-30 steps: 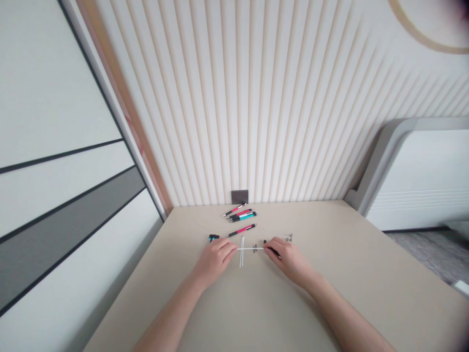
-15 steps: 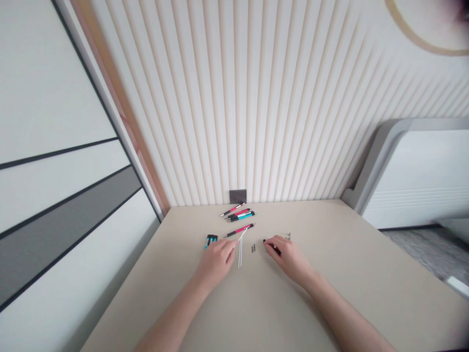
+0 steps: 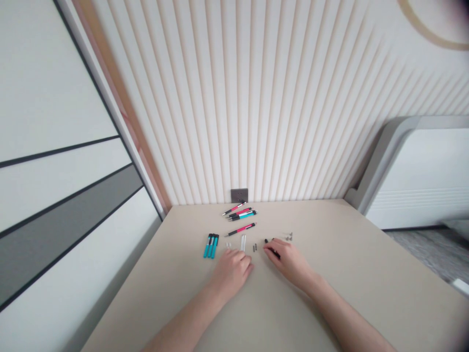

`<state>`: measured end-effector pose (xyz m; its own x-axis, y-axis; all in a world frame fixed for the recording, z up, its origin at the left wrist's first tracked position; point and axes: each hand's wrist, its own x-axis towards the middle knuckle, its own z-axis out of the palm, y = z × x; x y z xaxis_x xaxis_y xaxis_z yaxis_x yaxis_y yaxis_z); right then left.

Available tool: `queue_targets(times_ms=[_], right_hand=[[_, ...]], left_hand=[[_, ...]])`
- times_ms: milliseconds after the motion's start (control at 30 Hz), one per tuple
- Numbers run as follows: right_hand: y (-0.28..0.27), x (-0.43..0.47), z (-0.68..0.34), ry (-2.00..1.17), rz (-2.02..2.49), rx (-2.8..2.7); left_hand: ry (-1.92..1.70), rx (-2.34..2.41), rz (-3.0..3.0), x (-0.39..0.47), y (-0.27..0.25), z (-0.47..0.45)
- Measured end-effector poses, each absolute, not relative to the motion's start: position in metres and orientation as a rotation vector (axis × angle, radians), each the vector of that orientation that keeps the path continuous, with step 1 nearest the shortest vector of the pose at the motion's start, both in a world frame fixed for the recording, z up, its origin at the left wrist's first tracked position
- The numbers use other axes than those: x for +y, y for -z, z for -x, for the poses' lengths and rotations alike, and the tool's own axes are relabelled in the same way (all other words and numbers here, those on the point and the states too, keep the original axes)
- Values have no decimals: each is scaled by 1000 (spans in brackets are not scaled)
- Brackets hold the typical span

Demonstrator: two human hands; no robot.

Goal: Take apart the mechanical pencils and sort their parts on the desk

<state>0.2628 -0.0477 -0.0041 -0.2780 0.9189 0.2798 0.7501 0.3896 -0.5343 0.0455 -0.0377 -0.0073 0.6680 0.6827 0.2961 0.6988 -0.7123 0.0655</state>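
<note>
My left hand (image 3: 232,270) rests on the table with its fingers curled over the near ends of thin white pen refills (image 3: 243,242); the fingertips are partly hidden. My right hand (image 3: 286,254) is closed around small black pen grips (image 3: 266,241), which show at its fingertips and under its fingers. Between the hands lie small dark springs (image 3: 255,247). A few tiny clear pieces (image 3: 228,244) sit just beyond my left hand. Small grey pen tips (image 3: 289,236) lie beyond my right hand.
Teal pen barrels (image 3: 211,246) with black ends lie side by side at the left. Farther back are a red-and-black pen (image 3: 241,229) and several more pens (image 3: 242,214), red and teal. A dark wall socket (image 3: 239,195) is behind the table (image 3: 311,220).
My left hand has moved right and nearer me, bringing the white refill it held down to the others. The teal barrels and clear pieces are uncovered. My right hand has barely moved.
</note>
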Motion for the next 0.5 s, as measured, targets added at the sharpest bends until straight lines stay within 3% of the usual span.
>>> queue_targets(times_ms=[233,500], right_hand=[[1,-51,-259,-435,1436,-2148],[4,-50,-257,-512,1418,-2119]], left_hand=[[722,-1221,2935,-29,-7,-20],[525,-1123,3083,-25,5,-18]])
